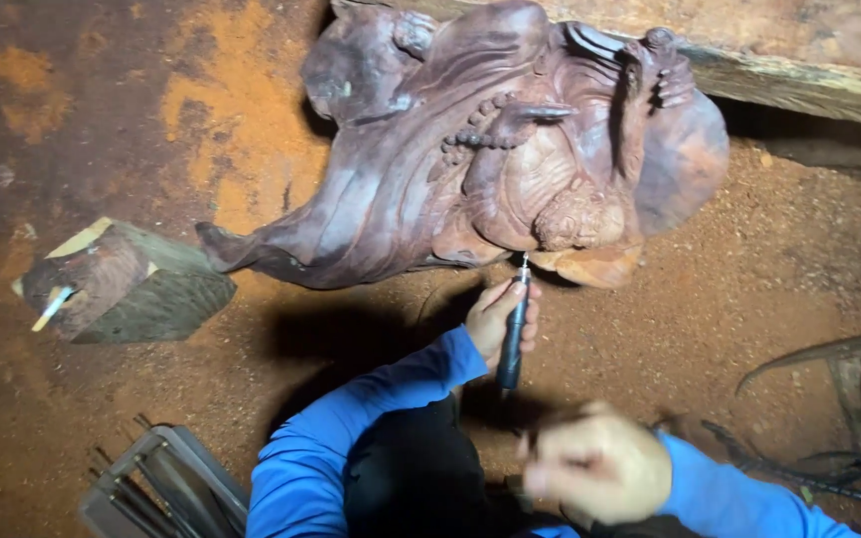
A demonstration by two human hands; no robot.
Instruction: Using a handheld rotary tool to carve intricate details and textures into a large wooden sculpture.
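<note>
On floor at 12 o'clock lies wood carving (490,149), reddish-brown, w/ bead string across it. Left hand (498,317) grips dark pen-type rotary tool (513,334), tip touching carving's lower edge. Right hand (598,463) blurred at 5 o'clock, closed in loose fist; can't tell if holding anything. Wood block (142,284) at 9 o'clock.

Both arms wear bright blue long sleeves (371,418) ending at the wrists, 2 bare hands, dark trousers (411,468) between the sleeves.
</note>
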